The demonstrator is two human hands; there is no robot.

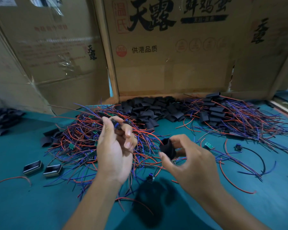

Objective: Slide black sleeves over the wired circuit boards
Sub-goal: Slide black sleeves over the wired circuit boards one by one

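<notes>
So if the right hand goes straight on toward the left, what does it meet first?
Probably the left hand: the right hand aims its black sleeve that way, across a gap. Depth is unclear.

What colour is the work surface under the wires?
Teal green table, seen clearest in the head view's bare foreground.

Left hand's load: a small dark part pinched at the fingers [106, 121] of the left hand [114, 151], blurred; board or not, unclear.
Black sleeve [168, 149]: lower end hidden behind the right hand [188, 163].
Wire heap [80, 138]: middle screened by the left hand; boards within too small to read.
Left sleeve pile [3, 120]: cut by the frame edge.
Cardboard boxes [170, 52]: tops cropped, small print blurred.
Forearms: cut off at bottom edge.
</notes>
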